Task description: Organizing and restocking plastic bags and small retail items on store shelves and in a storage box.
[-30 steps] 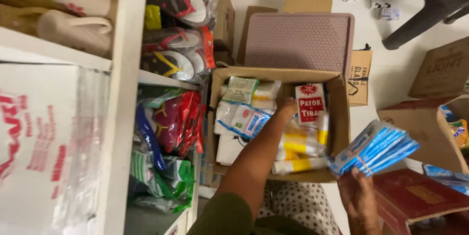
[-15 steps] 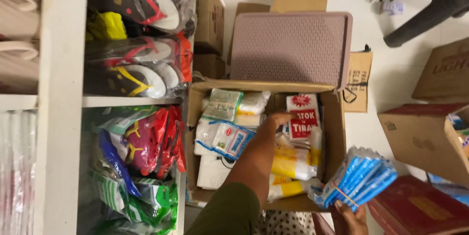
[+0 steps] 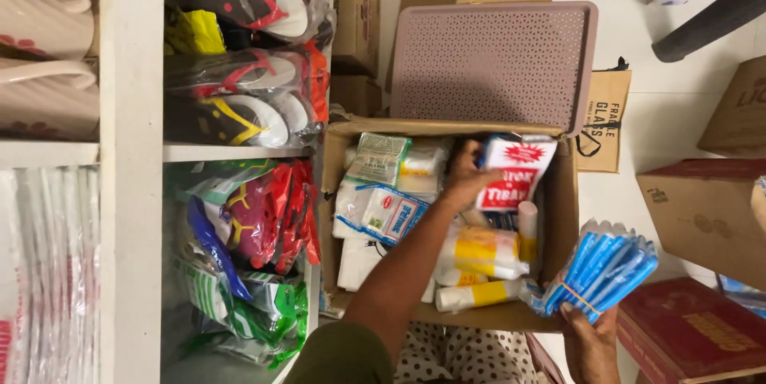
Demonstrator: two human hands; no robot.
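An open cardboard box [image 3: 562, 216] on the floor holds white, yellow and green plastic packets. My left hand [image 3: 464, 177] reaches into it and grips a red-and-white carton [image 3: 515, 170] at the box's far side, lifting it slightly. My right hand [image 3: 589, 340] is at the lower right, outside the box, holding a bundle of blue-and-white packets [image 3: 602, 268] bound with a band. A white packet with blue print [image 3: 388, 212] lies just left of my left forearm.
A white shelf unit [image 3: 132, 161] on the left holds bagged sandals [image 3: 239, 105] and bright packets [image 3: 255, 224]. A mauve perforated plastic tray [image 3: 495, 61] leans behind the box. More cardboard boxes [image 3: 702, 208] and a red flat box [image 3: 690, 332] stand at the right.
My left hand has closed on the red-and-white carton and raised it. My right hand with the blue bundle has stayed at the lower right while the view shifted.
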